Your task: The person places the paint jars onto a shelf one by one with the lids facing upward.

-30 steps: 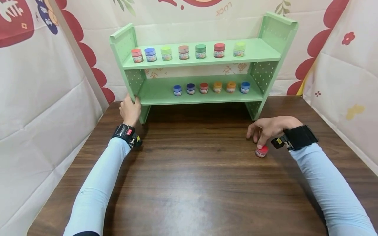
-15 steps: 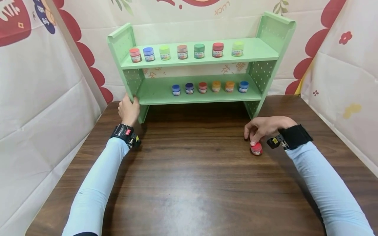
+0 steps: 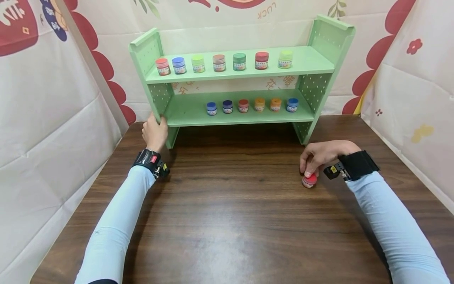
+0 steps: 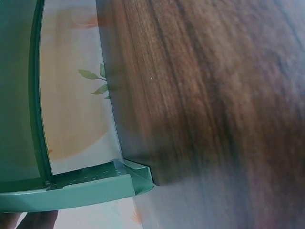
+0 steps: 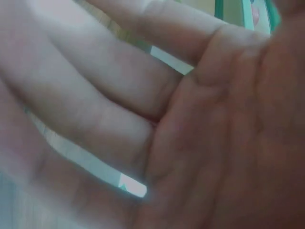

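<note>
At the left end of the green two-tier shelf [image 3: 234, 123], my left hand [image 3: 155, 132] grips the lower front edge of its side panel. Only dark finger parts [image 4: 40, 219] show beneath the green panel [image 4: 86, 193] in the left wrist view. My right hand [image 3: 324, 155] is at the right of the table, thumb and fingers pinching a small red-lidded jar [image 3: 309, 181] at its lid. That jar is on or just over the wood; which of these, I cannot tell. In the right wrist view, palm and fingers [image 5: 105, 90] fill the picture and hide the jar.
Several labelled jars with coloured lids [image 3: 239, 62] line the upper board. Several smaller jars [image 3: 243, 105] stand in a row on the lower board. Brown wooden table [image 3: 227, 205] lies in front, and printed cloth [image 3: 67, 130] hangs at the back and both sides.
My right hand shifted slightly left with the red-lidded jar, then came a little back to the right. The left hand keeps its grip on the shelf, which stays in place.
</note>
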`<state>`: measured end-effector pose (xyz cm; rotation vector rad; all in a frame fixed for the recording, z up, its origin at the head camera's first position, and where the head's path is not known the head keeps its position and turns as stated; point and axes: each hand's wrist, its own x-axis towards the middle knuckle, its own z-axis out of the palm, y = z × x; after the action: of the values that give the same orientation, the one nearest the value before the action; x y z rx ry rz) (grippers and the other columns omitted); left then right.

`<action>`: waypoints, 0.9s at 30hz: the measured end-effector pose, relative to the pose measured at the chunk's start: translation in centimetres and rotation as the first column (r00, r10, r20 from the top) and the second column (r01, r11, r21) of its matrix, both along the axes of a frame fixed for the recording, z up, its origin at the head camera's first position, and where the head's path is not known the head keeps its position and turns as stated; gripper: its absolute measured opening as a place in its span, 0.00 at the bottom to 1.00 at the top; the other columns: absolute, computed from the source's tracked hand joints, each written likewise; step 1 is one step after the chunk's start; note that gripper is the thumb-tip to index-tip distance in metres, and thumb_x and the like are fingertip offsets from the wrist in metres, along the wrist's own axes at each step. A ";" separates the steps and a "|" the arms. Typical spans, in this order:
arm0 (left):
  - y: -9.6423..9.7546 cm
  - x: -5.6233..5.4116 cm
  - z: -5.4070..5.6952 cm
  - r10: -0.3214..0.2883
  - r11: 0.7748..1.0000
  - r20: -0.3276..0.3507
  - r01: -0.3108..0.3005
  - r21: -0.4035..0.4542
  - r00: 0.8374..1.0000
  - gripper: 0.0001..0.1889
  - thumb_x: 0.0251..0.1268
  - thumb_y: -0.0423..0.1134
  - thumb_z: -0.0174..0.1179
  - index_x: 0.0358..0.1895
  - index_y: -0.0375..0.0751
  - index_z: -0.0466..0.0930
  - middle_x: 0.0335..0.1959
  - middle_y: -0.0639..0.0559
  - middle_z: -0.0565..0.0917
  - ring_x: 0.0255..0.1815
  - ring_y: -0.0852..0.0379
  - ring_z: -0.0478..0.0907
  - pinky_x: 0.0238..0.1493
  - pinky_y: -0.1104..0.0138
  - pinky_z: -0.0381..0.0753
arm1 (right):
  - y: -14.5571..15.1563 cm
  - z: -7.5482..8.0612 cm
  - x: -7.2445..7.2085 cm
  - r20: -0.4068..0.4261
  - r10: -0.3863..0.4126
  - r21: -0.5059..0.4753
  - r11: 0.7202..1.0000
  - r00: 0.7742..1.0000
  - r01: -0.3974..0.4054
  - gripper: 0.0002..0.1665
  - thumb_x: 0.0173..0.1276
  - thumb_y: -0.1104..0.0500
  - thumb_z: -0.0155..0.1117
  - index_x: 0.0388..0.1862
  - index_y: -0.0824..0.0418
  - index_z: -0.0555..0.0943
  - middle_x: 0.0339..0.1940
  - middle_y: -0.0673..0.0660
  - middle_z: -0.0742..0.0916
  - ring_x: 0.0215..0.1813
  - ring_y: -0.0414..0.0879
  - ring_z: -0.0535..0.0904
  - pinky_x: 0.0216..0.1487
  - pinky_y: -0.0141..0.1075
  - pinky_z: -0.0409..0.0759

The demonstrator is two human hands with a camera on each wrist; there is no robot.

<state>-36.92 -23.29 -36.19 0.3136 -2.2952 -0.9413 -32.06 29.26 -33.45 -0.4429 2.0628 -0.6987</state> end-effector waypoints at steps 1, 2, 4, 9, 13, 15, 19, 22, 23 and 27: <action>0.0 0.0 0.0 -0.001 1.000 -0.001 0.001 0.000 1.000 0.13 0.74 0.49 0.47 0.34 0.44 0.66 0.33 0.36 0.81 0.43 0.29 0.82 0.42 0.39 0.75 | 0.0 0.0 0.0 0.010 -0.001 0.003 1.000 1.000 0.001 0.21 0.65 0.63 0.74 0.53 0.74 0.80 0.36 0.53 0.88 0.36 0.39 0.82 0.40 0.35 0.83; 0.0 0.0 0.0 -0.001 1.000 -0.001 0.001 0.001 1.000 0.13 0.74 0.49 0.47 0.34 0.45 0.66 0.32 0.36 0.80 0.42 0.29 0.82 0.42 0.40 0.75 | 0.0 0.0 0.1 0.020 0.001 0.004 1.000 1.000 -0.001 0.22 0.64 0.64 0.74 0.53 0.74 0.80 0.36 0.53 0.88 0.36 0.39 0.82 0.40 0.34 0.83; 0.0 0.0 -0.1 -0.002 1.000 -0.004 0.002 -0.001 1.000 0.13 0.74 0.49 0.47 0.34 0.45 0.66 0.31 0.37 0.80 0.42 0.30 0.82 0.41 0.40 0.74 | -0.1 0.1 0.1 0.023 0.016 0.006 1.000 1.000 -0.016 0.23 0.61 0.65 0.76 0.52 0.74 0.80 0.36 0.54 0.88 0.36 0.39 0.82 0.39 0.33 0.82; -0.1 -0.1 -0.2 -0.001 1.000 -0.006 0.001 -0.004 1.000 0.13 0.74 0.49 0.47 0.33 0.44 0.65 0.32 0.36 0.80 0.42 0.29 0.82 0.42 0.39 0.74 | -0.2 0.0 0.0 -0.003 0.084 0.010 0.996 0.996 -0.084 0.22 0.58 0.66 0.76 0.50 0.72 0.81 0.36 0.56 0.88 0.36 0.39 0.82 0.37 0.32 0.82; -0.1 -0.1 -0.1 -0.002 1.000 -0.007 0.002 -0.004 1.000 0.14 0.75 0.49 0.47 0.33 0.44 0.66 0.33 0.36 0.81 0.43 0.29 0.82 0.42 0.39 0.74 | -0.2 -0.1 0.0 -0.006 0.086 -0.010 0.996 0.996 -0.086 0.21 0.60 0.67 0.73 0.51 0.72 0.80 0.37 0.56 0.88 0.35 0.40 0.83 0.37 0.33 0.83; -0.1 -0.1 0.0 -0.002 1.000 -0.007 0.002 -0.005 1.000 0.14 0.75 0.49 0.47 0.34 0.43 0.67 0.34 0.35 0.82 0.44 0.29 0.83 0.42 0.39 0.75 | -0.3 -0.1 0.1 0.004 0.070 -0.028 0.997 0.998 -0.070 0.21 0.61 0.67 0.71 0.52 0.72 0.78 0.37 0.56 0.88 0.36 0.41 0.84 0.38 0.34 0.84; -0.1 0.0 0.0 -0.004 1.000 -0.004 0.004 -0.005 1.000 0.13 0.75 0.49 0.47 0.36 0.43 0.68 0.34 0.35 0.82 0.44 0.29 0.83 0.43 0.39 0.75 | -0.5 -0.3 0.2 -0.007 0.039 -0.064 0.997 0.999 -0.040 0.21 0.63 0.67 0.70 0.54 0.72 0.77 0.39 0.58 0.87 0.35 0.43 0.82 0.36 0.35 0.82; -0.1 0.0 -0.1 -0.007 1.000 0.000 0.007 -0.002 1.000 0.13 0.75 0.49 0.47 0.36 0.43 0.68 0.35 0.35 0.82 0.44 0.29 0.83 0.43 0.39 0.75 | -0.7 -0.5 0.1 -0.080 0.055 -0.084 0.994 0.995 -0.062 0.19 0.64 0.67 0.68 0.53 0.70 0.78 0.41 0.59 0.86 0.35 0.44 0.82 0.34 0.36 0.81; -0.1 0.0 -0.1 -0.007 1.000 0.001 0.007 -0.002 1.000 0.13 0.75 0.49 0.47 0.36 0.43 0.68 0.34 0.35 0.82 0.44 0.29 0.83 0.42 0.39 0.75 | -0.7 -0.6 0.0 -0.113 0.062 -0.089 0.993 0.992 -0.072 0.18 0.65 0.67 0.68 0.53 0.69 0.79 0.42 0.60 0.86 0.36 0.45 0.82 0.35 0.36 0.82; -0.1 0.0 -0.1 -0.010 1.000 -0.005 0.010 -0.004 1.000 0.13 0.75 0.49 0.47 0.35 0.44 0.67 0.33 0.36 0.81 0.43 0.30 0.82 0.42 0.40 0.74 | -0.9 -0.7 -0.1 -0.242 0.075 -0.082 0.992 0.967 -0.097 0.15 0.65 0.66 0.68 0.50 0.64 0.81 0.44 0.61 0.86 0.40 0.47 0.82 0.37 0.39 0.85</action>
<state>-36.88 -23.35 -36.28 0.2978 -2.2959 -0.9421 -32.20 28.38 -34.20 -0.6954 2.2254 -0.7203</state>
